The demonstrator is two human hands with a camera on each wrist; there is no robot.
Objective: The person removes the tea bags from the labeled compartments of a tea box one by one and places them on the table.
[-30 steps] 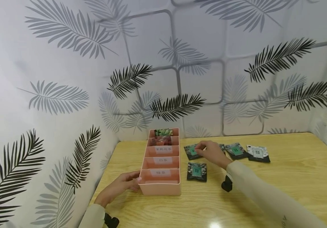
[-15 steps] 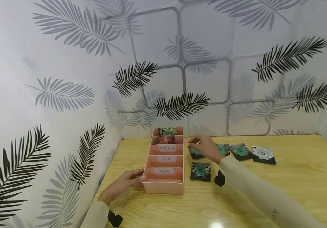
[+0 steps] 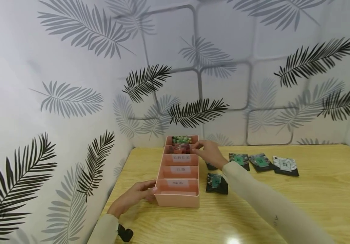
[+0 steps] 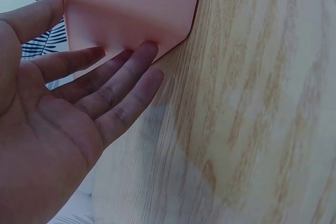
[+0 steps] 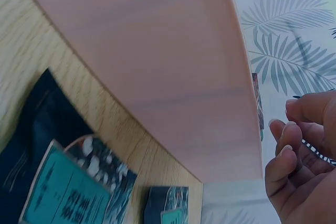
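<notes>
A pink divided box [image 3: 178,200] stands on the table. White labels with Chinese tea names mark its nearer compartments; red packets [image 3: 179,148] and green packets [image 3: 181,139] fill the two far ones. My left hand [image 3: 133,198] rests its fingertips against the box's near left corner, thumb at the rim. In the left wrist view those fingers [image 4: 113,90] are fairly straight. My right hand [image 3: 208,152] is over the right rim beside the red packets, its fingers loosely curled [image 5: 307,150] with nothing visible between them. Below lies a dark packet with a green label [image 3: 216,183].
Several more flat packets lie right of the box: a dark one partly hidden under my right arm, two green-labelled ones [image 3: 239,161] [image 3: 261,162], and a black-and-white one [image 3: 286,165]. A leaf-patterned wall covering [image 3: 220,122] rises behind the wooden table [image 3: 321,189].
My right hand has moved left and away from the upper packet, up to the box's rim. The left hand stays at the box corner. The whole view has shifted slightly.
</notes>
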